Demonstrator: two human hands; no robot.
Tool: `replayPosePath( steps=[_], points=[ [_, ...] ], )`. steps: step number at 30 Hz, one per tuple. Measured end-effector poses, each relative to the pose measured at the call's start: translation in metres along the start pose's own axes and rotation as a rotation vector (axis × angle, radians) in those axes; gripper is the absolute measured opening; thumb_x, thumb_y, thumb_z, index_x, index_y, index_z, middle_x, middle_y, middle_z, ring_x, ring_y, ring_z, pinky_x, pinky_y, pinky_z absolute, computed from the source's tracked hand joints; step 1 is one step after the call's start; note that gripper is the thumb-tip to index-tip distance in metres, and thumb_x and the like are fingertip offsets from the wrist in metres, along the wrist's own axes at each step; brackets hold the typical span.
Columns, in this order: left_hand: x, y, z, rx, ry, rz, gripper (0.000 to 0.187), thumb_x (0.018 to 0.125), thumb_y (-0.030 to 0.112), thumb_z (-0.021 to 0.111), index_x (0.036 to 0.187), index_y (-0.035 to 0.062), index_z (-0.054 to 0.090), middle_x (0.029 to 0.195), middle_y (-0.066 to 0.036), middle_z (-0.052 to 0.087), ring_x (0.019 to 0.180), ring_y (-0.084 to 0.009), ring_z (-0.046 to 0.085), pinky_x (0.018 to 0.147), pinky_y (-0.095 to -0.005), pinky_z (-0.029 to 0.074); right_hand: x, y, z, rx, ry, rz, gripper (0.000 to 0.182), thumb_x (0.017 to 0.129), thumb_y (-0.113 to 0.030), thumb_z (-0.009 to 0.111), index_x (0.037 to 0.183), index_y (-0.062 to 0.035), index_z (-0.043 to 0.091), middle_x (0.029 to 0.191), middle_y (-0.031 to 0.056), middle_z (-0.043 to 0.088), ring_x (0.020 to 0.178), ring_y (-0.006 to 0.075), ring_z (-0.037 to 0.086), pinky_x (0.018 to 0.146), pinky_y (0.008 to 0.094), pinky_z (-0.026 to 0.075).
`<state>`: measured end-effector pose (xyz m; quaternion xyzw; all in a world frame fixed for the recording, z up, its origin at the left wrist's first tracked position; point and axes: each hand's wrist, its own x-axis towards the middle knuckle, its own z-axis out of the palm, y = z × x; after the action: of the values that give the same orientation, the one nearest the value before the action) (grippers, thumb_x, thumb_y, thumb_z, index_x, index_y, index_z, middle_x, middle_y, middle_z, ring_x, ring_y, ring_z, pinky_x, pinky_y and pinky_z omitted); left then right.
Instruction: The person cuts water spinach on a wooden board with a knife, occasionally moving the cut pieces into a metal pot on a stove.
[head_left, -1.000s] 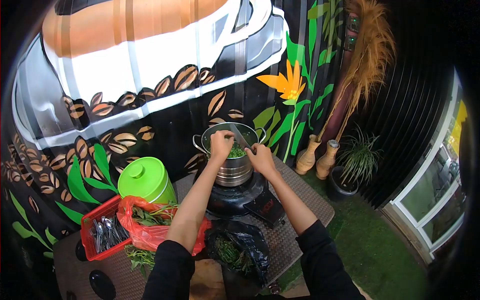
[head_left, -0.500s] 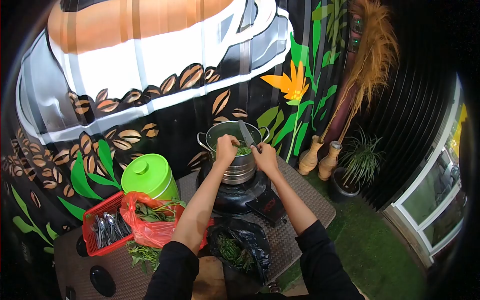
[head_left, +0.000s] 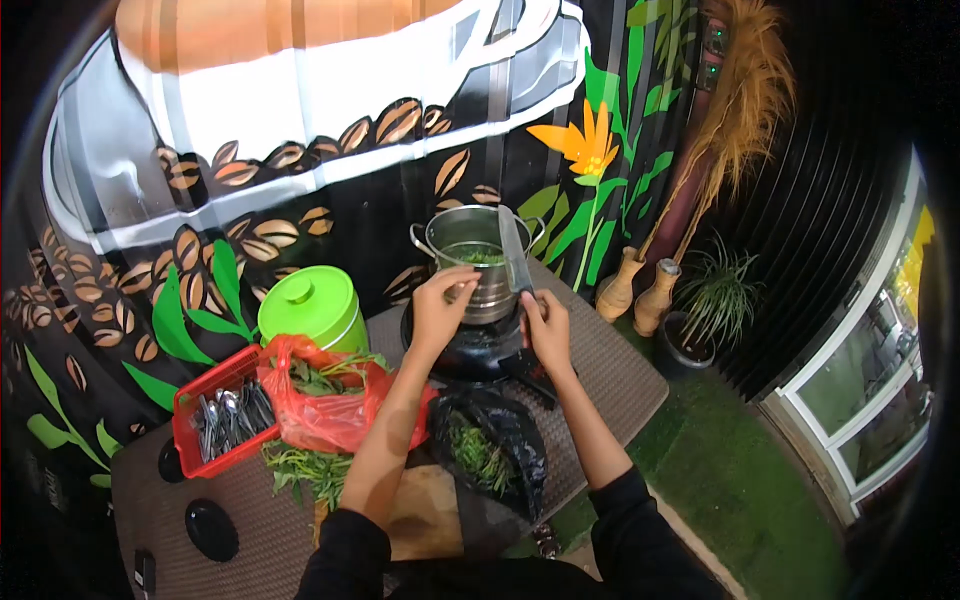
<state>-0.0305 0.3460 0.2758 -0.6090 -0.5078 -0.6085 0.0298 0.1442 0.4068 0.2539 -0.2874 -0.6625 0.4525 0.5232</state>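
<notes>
My right hand (head_left: 546, 330) is closed on the handle of a knife (head_left: 514, 248), its blade pointing up beside the pot's right side. My left hand (head_left: 442, 308) is in front of the steel pot (head_left: 494, 297), thumb and fingers curved with a gap between them and nothing visible in them. Chopped greens (head_left: 481, 256) lie inside the pot, which stands on a black stove (head_left: 462, 358). Below the stove, a black plastic bag (head_left: 530, 440) lies open around cut green stalks (head_left: 480, 458).
A red bag (head_left: 325, 415) of leafy greens, a red basket (head_left: 190, 440) of cutlery and a lidded green container (head_left: 312, 308) stand left. A wooden board (head_left: 428, 515) lies near me. Two vases and a potted plant (head_left: 690, 335) stand right, beyond the table edge.
Both hands have drawn back from the pot's opening toward me. My left hand's fingers have parted, and the knife stands more upright. The camera view has shifted slightly.
</notes>
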Motion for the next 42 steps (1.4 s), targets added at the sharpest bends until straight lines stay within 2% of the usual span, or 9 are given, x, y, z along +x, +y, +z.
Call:
replayPosePath(
  steps=[3, 6, 14, 16, 20, 24, 35, 37, 42],
  points=[
    [-0.077, 0.002, -0.043, -0.393, 0.044, -0.309, 0.018, 0.082, 0.003, 0.064, 0.098, -0.0048, 0.066, 0.094, -0.010, 0.068, 0.086, -0.0129, 0.064, 0.081, -0.0251, 0.048, -0.074, 0.006, -0.008, 0.082, -0.059, 0.055, 0.023, 0.094, -0.022, 0.053, 0.085, -0.0011, 0.053, 0.050, 0.0021, 0.049, 0.038, 0.0070, 0.042, 0.036, 0.0236, 0.032],
    [-0.161, 0.004, -0.088, -0.484, 0.055, -0.524, 0.018, 0.080, -0.001, 0.065, 0.097, -0.0070, 0.065, 0.093, -0.010, 0.067, 0.084, -0.0133, 0.063, 0.081, -0.0244, 0.048, -0.151, -0.001, -0.004, 0.104, -0.074, 0.111, 0.020, 0.093, -0.021, 0.054, 0.086, -0.0014, 0.053, 0.051, 0.0012, 0.050, 0.038, 0.0055, 0.041, 0.036, 0.0230, 0.032],
    [-0.330, -0.013, -0.172, -0.248, -0.041, -0.570, 0.020, 0.076, -0.001, 0.068, 0.096, -0.0016, 0.067, 0.085, -0.008, 0.068, 0.074, -0.0110, 0.062, 0.070, -0.0235, 0.049, -0.300, 0.000, 0.048, 0.056, -0.048, 0.292, 0.017, 0.092, -0.018, 0.056, 0.087, -0.0015, 0.054, 0.051, 0.0002, 0.051, 0.038, 0.0043, 0.041, 0.037, 0.0220, 0.031],
    [-0.337, 0.005, -0.201, 0.073, -0.092, -0.563, 0.015, 0.077, 0.003, 0.068, 0.092, -0.0003, 0.069, 0.085, -0.010, 0.069, 0.071, -0.0132, 0.062, 0.068, -0.0246, 0.049, -0.332, 0.001, 0.069, 0.089, -0.003, 0.343, 0.016, 0.091, -0.016, 0.056, 0.086, -0.0019, 0.054, 0.051, 0.0004, 0.051, 0.039, 0.0049, 0.042, 0.037, 0.0228, 0.031],
    [-0.360, -0.012, -0.227, 0.043, -0.360, -0.762, 0.015, 0.076, 0.006, 0.070, 0.089, 0.0001, 0.070, 0.084, -0.012, 0.068, 0.071, -0.0182, 0.065, 0.067, -0.0290, 0.050, -0.386, 0.007, 0.099, 0.023, 0.011, 0.424, 0.018, 0.090, -0.018, 0.058, 0.085, -0.0007, 0.054, 0.050, 0.0008, 0.051, 0.038, 0.0066, 0.044, 0.037, 0.0236, 0.032],
    [-0.385, -0.025, -0.215, 0.181, -0.437, -0.734, 0.015, 0.074, 0.002, 0.069, 0.087, -0.0032, 0.067, 0.080, -0.014, 0.067, 0.070, -0.0201, 0.064, 0.066, -0.0300, 0.051, -0.421, 0.000, 0.116, -0.010, -0.030, 0.476, 0.015, 0.092, -0.016, 0.054, 0.089, -0.0017, 0.051, 0.052, 0.0026, 0.052, 0.038, 0.0083, 0.045, 0.037, 0.0229, 0.033],
    [-0.391, -0.035, -0.191, -0.230, -0.360, -0.725, 0.012, 0.079, 0.004, 0.064, 0.087, -0.0039, 0.066, 0.078, -0.010, 0.066, 0.074, -0.0139, 0.063, 0.065, -0.0263, 0.051, -0.453, -0.005, 0.121, -0.050, -0.002, 0.482, 0.016, 0.093, -0.018, 0.052, 0.089, -0.0022, 0.051, 0.052, 0.0026, 0.052, 0.039, 0.0090, 0.046, 0.039, 0.0234, 0.036],
    [-0.381, -0.016, -0.192, -0.603, -0.287, -1.014, 0.019, 0.081, 0.006, 0.064, 0.097, -0.0051, 0.063, 0.088, -0.009, 0.065, 0.080, -0.0147, 0.062, 0.068, -0.0274, 0.052, -0.454, -0.009, 0.120, -0.033, 0.013, 0.504, 0.016, 0.095, -0.018, 0.049, 0.094, -0.0024, 0.049, 0.053, 0.0039, 0.053, 0.041, 0.0100, 0.047, 0.040, 0.0238, 0.038],
    [-0.368, 0.016, -0.187, -0.859, -0.247, -1.149, 0.019, 0.085, 0.005, 0.061, 0.102, -0.0039, 0.057, 0.100, -0.009, 0.060, 0.089, -0.0173, 0.060, 0.080, -0.0328, 0.054, -0.462, -0.006, 0.114, 0.115, 0.040, 0.460, 0.015, 0.096, -0.018, 0.045, 0.099, -0.0036, 0.044, 0.060, 0.0058, 0.056, 0.044, 0.0112, 0.050, 0.040, 0.0239, 0.038]
  ],
)
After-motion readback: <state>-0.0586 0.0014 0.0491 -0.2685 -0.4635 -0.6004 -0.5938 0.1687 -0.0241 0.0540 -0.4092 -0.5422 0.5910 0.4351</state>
